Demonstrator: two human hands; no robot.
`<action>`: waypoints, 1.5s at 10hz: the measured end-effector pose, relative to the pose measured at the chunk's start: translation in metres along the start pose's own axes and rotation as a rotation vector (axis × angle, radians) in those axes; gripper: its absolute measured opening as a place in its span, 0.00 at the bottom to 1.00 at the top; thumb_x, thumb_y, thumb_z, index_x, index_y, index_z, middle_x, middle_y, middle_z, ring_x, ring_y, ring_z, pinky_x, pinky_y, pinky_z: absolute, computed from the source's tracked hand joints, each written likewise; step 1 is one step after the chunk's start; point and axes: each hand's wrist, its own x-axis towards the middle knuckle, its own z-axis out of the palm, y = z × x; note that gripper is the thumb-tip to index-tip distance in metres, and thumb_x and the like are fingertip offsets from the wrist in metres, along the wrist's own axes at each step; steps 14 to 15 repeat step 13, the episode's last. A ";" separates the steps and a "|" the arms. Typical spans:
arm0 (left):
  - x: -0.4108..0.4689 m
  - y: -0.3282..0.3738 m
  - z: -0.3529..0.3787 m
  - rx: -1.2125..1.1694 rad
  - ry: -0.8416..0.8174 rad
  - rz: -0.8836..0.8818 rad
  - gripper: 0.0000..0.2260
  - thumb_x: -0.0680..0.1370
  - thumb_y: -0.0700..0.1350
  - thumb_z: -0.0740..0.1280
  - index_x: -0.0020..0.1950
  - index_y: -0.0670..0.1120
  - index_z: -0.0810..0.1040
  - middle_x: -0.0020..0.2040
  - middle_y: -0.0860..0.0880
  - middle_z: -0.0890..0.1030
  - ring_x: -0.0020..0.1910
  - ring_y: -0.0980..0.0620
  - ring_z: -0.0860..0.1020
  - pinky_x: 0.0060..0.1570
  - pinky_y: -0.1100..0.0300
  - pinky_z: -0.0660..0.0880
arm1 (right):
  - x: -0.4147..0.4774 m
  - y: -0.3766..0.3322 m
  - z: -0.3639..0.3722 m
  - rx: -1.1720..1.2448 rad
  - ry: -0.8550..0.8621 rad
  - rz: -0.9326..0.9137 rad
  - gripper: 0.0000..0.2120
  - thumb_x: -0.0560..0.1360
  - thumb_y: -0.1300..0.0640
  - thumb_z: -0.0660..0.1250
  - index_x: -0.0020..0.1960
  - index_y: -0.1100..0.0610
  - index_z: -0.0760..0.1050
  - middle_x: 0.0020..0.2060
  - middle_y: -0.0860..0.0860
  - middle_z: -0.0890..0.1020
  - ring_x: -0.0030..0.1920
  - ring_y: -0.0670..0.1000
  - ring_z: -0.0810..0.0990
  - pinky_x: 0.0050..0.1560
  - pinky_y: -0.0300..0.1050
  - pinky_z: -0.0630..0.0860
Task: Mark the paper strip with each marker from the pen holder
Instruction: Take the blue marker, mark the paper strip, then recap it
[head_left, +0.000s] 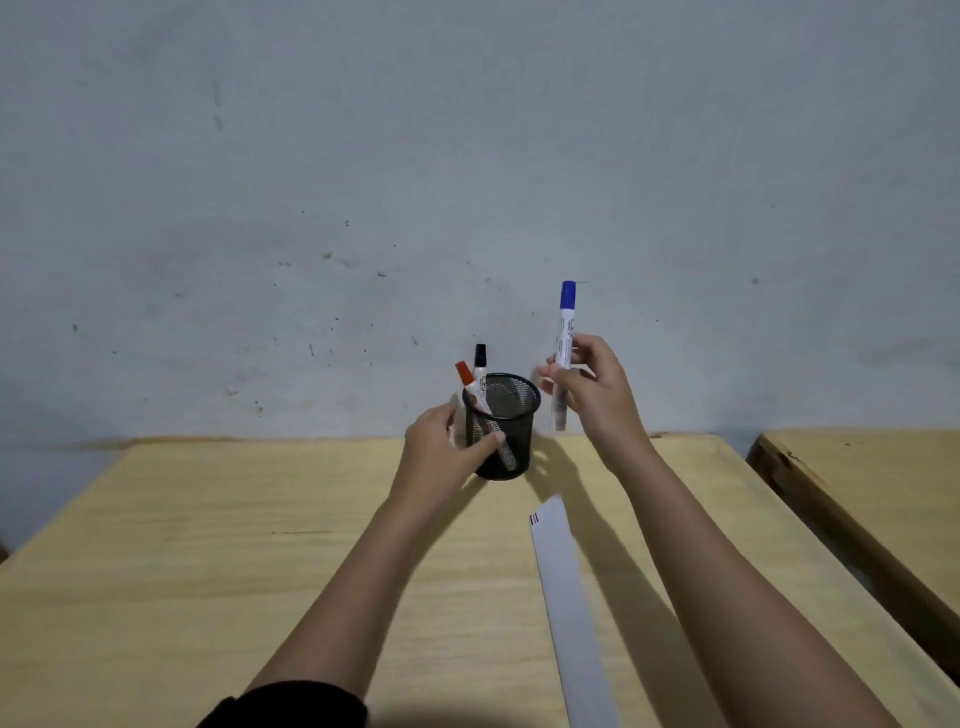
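Observation:
A black mesh pen holder (511, 415) stands near the far edge of the wooden table (208, 545). A red-capped marker (467, 382) and a black-capped marker (480, 361) lean inside it. My left hand (441, 447) grips the holder's left side. My right hand (592, 387) holds a blue-capped marker (565, 338) upright in the air, just right of the holder, cap on top. A long white paper strip (569, 597) lies on the table in front of the holder, with short red and dark marks at its far end.
A grey wall rises right behind the table's far edge. A second wooden table (872, 493) stands to the right across a narrow gap.

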 end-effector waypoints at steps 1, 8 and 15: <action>0.004 -0.015 0.019 -0.128 -0.084 -0.096 0.21 0.66 0.48 0.77 0.57 0.50 0.76 0.50 0.56 0.80 0.49 0.62 0.78 0.46 0.72 0.74 | 0.013 0.008 0.015 0.049 0.057 -0.007 0.11 0.75 0.64 0.64 0.57 0.59 0.70 0.45 0.52 0.77 0.44 0.51 0.80 0.50 0.47 0.77; 0.020 -0.037 0.038 -0.184 -0.080 -0.065 0.26 0.66 0.50 0.77 0.61 0.53 0.73 0.56 0.56 0.79 0.54 0.62 0.77 0.52 0.66 0.74 | 0.043 0.028 0.016 -0.587 -0.201 -0.078 0.06 0.72 0.61 0.68 0.47 0.55 0.73 0.39 0.52 0.78 0.40 0.50 0.76 0.38 0.32 0.69; 0.018 -0.027 0.024 -0.027 -0.164 -0.013 0.29 0.69 0.50 0.74 0.66 0.51 0.68 0.61 0.51 0.77 0.61 0.54 0.75 0.59 0.55 0.75 | 0.030 0.027 0.017 -0.723 -0.076 -0.088 0.16 0.75 0.58 0.66 0.62 0.62 0.75 0.59 0.59 0.79 0.60 0.56 0.76 0.54 0.42 0.69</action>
